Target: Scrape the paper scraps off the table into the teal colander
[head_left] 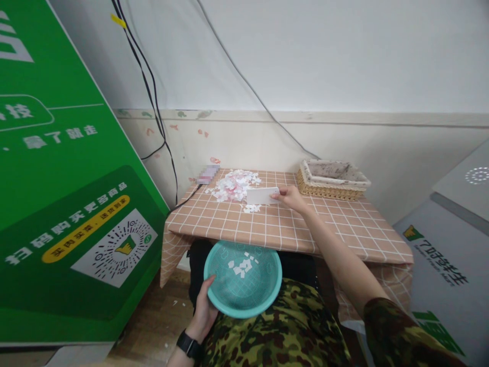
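My left hand (205, 309) grips the left rim of a teal plastic colander (244, 299), which rests at my lap below the table's front edge. Several small white paper scraps (242, 268) lie inside it. Over the table, my right hand (291, 198) is closed on the right end of a flat white rectangular card (260, 196). The card's left part stands right in front of a heap of white and pinkish paper scraps (232, 184). A few loose scraps (252, 208) lie just below the card's lower edge.
A brown checked cloth covers the table (328, 224). A lined wicker basket (331, 190) stands at the back right, and a blurred flat object (208, 174) lies at the back left with a cable. A green panel (76, 193) flanks the left, a grey cabinet (451, 244) the right.
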`<state>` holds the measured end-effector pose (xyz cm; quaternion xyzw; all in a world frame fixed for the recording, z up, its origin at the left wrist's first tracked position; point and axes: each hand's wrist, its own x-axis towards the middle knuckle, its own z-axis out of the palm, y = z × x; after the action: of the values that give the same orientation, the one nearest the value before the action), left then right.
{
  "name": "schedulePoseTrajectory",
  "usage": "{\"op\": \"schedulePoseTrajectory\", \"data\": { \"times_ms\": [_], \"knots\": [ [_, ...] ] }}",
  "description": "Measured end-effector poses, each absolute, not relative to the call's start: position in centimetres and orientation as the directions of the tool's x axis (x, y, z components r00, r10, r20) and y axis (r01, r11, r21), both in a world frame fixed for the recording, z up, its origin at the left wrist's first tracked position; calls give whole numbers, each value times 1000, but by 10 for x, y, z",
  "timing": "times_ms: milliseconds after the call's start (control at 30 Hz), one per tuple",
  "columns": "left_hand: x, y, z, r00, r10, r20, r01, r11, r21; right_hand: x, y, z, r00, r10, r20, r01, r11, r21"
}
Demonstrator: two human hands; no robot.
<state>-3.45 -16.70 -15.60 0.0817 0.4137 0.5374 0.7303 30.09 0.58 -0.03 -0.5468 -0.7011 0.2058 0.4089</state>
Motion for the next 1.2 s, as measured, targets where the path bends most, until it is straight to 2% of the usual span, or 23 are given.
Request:
{"op": "schedulePoseTrajectory", "data": {
  "times_ms": [367, 467, 600, 900, 1100, 1200],
  "knots": [
    [-35, -168, -155, 76, 855, -513, -709, 408, 574, 306, -15, -1, -68, 943, 325, 533, 310, -787],
    [-35, -168, -158, 82, 864, -496, -712, 399, 578, 318, -26, -7, 51, 926, 373, 515, 296, -805],
    [-35, -167, -158, 80, 866, -493, -721, 392, 571, 326, -46, -16, 196, 892, 407, 584, 227, -779],
    [-34, -168, -156, 79, 869, -488, -718, 389, 577, 277, -65, -28, 106, 928, 357, 601, 226, -767],
    [-35, -169, -157, 87, 873, -480, -717, 389, 578, 268, -62, -25, 132, 920, 368, 488, 263, -832],
    [-35, -168, -158, 100, 876, -471, -715, 393, 578, 273, -68, -21, 69, 937, 341, 502, 263, -824]
  ]
}}
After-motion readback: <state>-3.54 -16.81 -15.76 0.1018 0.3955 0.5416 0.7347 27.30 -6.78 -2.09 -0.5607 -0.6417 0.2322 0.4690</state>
